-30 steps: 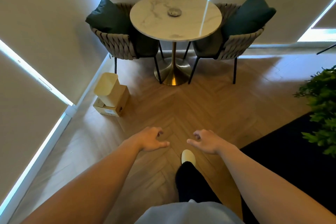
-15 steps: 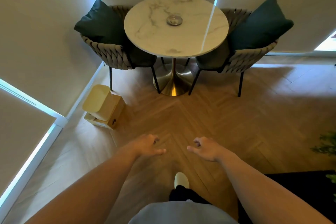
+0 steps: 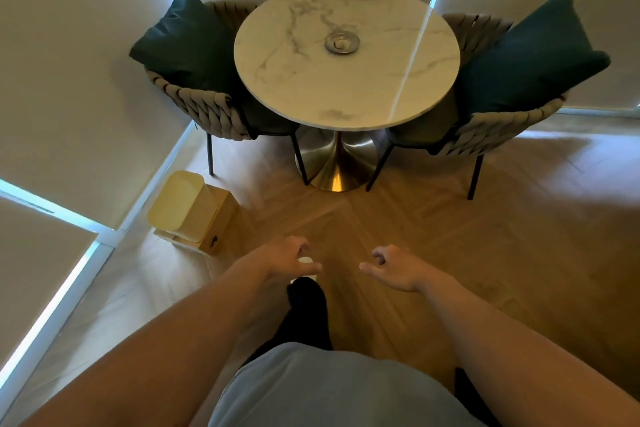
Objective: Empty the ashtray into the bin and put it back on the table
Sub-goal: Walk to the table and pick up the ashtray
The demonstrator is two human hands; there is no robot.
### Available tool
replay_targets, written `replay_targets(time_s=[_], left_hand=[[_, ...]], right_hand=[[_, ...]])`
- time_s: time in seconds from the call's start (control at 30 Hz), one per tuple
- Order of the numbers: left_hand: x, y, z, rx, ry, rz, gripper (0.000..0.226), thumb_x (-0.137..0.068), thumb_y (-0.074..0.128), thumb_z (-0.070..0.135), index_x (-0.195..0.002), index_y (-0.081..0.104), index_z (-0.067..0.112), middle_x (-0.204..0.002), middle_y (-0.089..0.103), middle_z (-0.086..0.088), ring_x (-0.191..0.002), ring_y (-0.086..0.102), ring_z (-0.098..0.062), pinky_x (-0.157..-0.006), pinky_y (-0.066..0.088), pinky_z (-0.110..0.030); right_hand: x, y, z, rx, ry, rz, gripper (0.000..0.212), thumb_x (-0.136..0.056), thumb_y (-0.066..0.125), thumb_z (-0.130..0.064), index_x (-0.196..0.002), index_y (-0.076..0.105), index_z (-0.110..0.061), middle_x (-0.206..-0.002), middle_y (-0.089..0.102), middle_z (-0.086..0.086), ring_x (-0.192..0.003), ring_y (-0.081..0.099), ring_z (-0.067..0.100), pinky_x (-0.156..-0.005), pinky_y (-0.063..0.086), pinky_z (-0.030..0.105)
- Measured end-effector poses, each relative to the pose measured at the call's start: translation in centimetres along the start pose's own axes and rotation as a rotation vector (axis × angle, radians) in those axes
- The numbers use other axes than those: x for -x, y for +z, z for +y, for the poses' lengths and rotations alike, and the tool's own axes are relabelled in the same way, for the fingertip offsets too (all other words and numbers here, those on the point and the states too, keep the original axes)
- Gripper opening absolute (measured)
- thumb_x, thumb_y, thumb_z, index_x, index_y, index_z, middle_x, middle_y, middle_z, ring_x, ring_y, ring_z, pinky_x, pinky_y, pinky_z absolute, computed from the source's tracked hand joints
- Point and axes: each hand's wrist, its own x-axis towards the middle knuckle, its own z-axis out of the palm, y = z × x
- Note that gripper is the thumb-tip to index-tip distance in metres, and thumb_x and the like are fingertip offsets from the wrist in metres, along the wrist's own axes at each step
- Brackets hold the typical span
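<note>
Marble tabletop (image 3: 346,80), round, on a brass pedestal base (image 3: 334,163). Metal ashtray (image 3: 341,43) sits near the middle, slightly toward the far edge; contents too small to make out. Bin (image 3: 180,206), pale yellow, stands on the wood floor (image 3: 433,236) by the wall, beside a tan box (image 3: 216,229); small dark mark on the box front, unreadable. No legible labels anywhere. Two woven chairs flank the table, each with a dark green cushion: left chair (image 3: 204,111), right chair (image 3: 491,128). Left hand (image 3: 284,258) and right hand (image 3: 394,269) are both held out over the floor, well apart from the ashtray, fingers loosely curled, holding nothing. Left hand partly hides a pale shoe toe (image 3: 306,260). Dark trouser leg (image 3: 306,315) and grey shirt (image 3: 329,392) are cut off at the bottom edge.
</note>
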Motion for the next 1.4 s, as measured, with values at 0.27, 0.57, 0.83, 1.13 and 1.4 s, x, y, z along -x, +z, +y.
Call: replay_targets(time_s=[0.27,0.57,0.83,1.13,1.4], left_hand=[[-8.3,-8.0,-1.8,-0.001,0.047,-0.027,0.075,-0.085,0.063,0.06,-0.144,0.043,0.017,-0.139,0.054,-0.006,-0.121,0.054,-0.021,-0.103,0.047,-0.04],[-17.0,-19.7,-3.1,-0.049,0.093,-0.028,0.073,-0.087,0.062,0.058,-0.144,0.042,0.019,-0.146,0.047,-0.008,-0.128,0.05,-0.023,-0.104,0.046,-0.04],[-22.8,-25.6,-2.7,-0.035,0.123,-0.05,0.077,-0.082,0.063,0.064,-0.142,0.046,0.019,-0.142,0.053,-0.004,-0.123,0.054,-0.019,-0.097,0.046,-0.03],[-29.8,-31.1,-0.5,0.02,0.05,-0.046,0.072,-0.081,0.065,0.064,-0.137,0.049,0.021,-0.134,0.058,-0.004,-0.114,0.058,-0.02,-0.1,0.048,-0.037],[-36.6,-36.7,4.4,0.058,-0.023,-0.036,0.075,-0.082,0.064,0.063,-0.14,0.047,0.02,-0.137,0.056,-0.003,-0.119,0.057,-0.021,-0.101,0.047,-0.038]], right_hand=[[-7.8,-6.1,-3.5,-0.002,0.023,0.025,0.069,-0.092,0.055,-0.056,-0.146,0.04,-0.016,-0.146,0.047,0.009,-0.131,0.047,0.025,-0.106,0.043,0.045],[-17.0,-13.4,-9.1,0.013,0.073,0.105,0.077,-0.087,0.052,-0.066,-0.145,0.042,-0.016,-0.144,0.048,0.009,-0.131,0.047,0.025,-0.104,0.044,0.044],[-22.5,-19.0,-11.4,0.009,0.084,0.093,0.077,-0.088,0.053,-0.063,-0.144,0.043,-0.011,-0.142,0.052,0.01,-0.129,0.051,0.024,-0.1,0.044,0.034],[-29.7,-27.2,-12.2,0.077,0.046,0.046,0.077,-0.09,0.047,-0.066,-0.144,0.042,-0.013,-0.142,0.051,0.009,-0.124,0.052,0.026,-0.093,0.041,0.031],[-35.7,-36.0,-11.6,0.113,0.02,-0.005,0.075,-0.091,0.049,-0.064,-0.144,0.042,-0.011,-0.14,0.053,0.01,-0.124,0.053,0.027,-0.091,0.038,0.03]])
